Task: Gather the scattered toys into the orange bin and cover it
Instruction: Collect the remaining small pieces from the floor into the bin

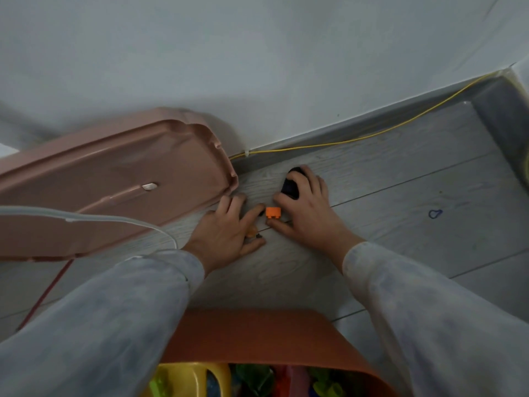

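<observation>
Grabbing the block (pixel 273 212) between the hands comes next. The right hand (pixel 306 207) curls round a dark toy (pixel 290 186). The left hand (pixel 226 229) bends over a small bit (pixel 252 234); I cannot tell if it grips. Drop all in the near bin (pixel 257 333). The lid (pixel 114 173) lies far left.

Brick (pixel 273 212) and bin (pixel 257 336) are orange, lid (pixel 114 173) pink, floor (pixel 386 179) grey wood-grain.
</observation>
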